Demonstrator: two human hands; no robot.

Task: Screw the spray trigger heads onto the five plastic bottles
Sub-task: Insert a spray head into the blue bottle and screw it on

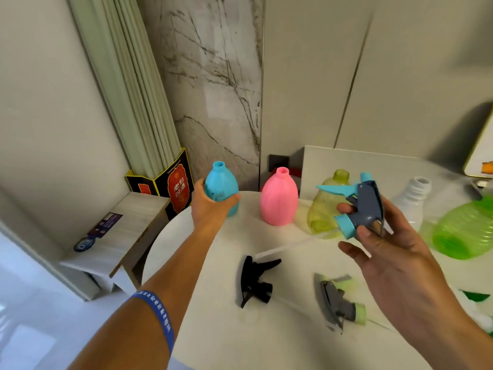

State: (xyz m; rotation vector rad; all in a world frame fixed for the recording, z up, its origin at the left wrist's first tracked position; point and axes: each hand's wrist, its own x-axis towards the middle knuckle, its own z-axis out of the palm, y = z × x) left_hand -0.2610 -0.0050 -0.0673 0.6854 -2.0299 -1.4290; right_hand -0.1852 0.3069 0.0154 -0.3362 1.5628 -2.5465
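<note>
**Blue bottle gripped, blue-and-grey trigger head held above the round table**

Off the table's left edge, a low pale wooden stool [117,236] stands on a glossy white floor, with a black-and-red printed box [176,188] behind it holding a bundle of pale green slats [128,84] that lean against the wall. A veined marble panel [213,89] fills the corner beyond.

The round white table [202,329] carries a row of bottles along its far edge. At the far-left edge, the left hand [210,206] wraps around the lower body of the upright blue bottle [221,188], neck uncapped; a blue wristband [157,313] sits on that forearm. Next in the row stands the pink bottle [279,200], then the yellow-green bottle [325,204], then the clear white bottle [410,201], all uncapped. A bright green bottle [464,231] lies on its side at the right edge.

Nearer the front, a black trigger head [256,281] lies at the table's middle, and a grey-and-green trigger head [338,303] lies to its right.

The right hand [392,252] holds the blue-and-grey trigger head [362,206] aloft in front of the yellow-green bottle, thumb and fingers pinching its body.
</note>
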